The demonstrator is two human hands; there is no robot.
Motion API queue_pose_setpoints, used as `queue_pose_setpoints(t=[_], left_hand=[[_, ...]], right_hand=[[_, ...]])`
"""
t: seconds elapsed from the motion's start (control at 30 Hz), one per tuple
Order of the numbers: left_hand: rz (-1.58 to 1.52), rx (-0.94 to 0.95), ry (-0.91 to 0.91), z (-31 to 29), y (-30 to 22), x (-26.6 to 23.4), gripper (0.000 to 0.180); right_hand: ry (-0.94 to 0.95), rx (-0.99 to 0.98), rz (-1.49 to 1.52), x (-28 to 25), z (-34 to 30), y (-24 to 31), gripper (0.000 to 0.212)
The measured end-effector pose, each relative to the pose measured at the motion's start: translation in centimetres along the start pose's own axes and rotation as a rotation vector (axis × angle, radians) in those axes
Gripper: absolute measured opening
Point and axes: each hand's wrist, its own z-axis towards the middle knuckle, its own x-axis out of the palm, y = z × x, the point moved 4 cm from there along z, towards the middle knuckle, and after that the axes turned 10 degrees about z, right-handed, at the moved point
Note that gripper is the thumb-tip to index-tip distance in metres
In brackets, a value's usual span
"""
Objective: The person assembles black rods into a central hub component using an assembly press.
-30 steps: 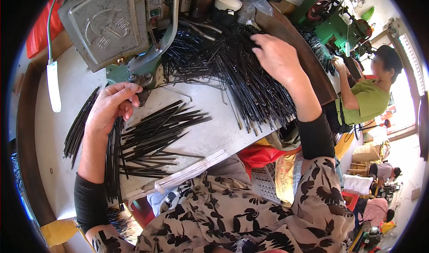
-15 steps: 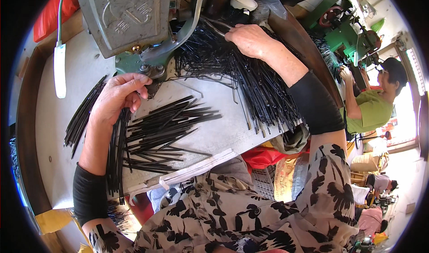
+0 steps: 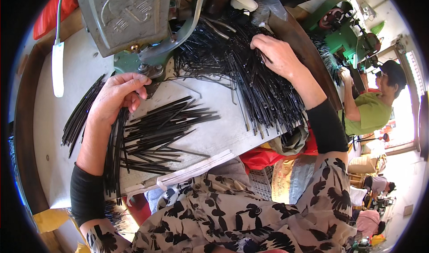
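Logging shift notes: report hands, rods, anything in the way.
Left hand beside green machine base. Right hand at black rod pile. Bent rods between them.

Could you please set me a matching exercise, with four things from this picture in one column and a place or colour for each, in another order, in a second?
Things:
1. Left hand
2. White lid
3. Right hand
4. Co-worker's shirt

Places or colours:
A. Over the large rod pile
B. Yellow-green
C. By the machine's green base
D. Beside the clear bag

Right pairs: 1-C, 2-D, 3-A, 4-B.
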Motion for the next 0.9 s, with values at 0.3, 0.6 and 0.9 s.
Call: queue_pose_setpoints(t=[0.3,0.6,0.9], left_hand=[[0.006,-0.007,-0.003,0.0,0.1,-0.1,0.025],[-0.007,0.021,0.035,0.2,0.1,0.0,0.025],[0.049,0.033,-0.008,-0.5,0.2,-0.4,0.026]], right_hand=[[0.015,0.045,0.11,-0.5,-2.3,2.0,0.031],[-0.009,0.209,0.188,-1.5,-2.0,1.7,0.032],[0.122,0.416,-0.037,-0.6,-1.6,3.7,0.03]])
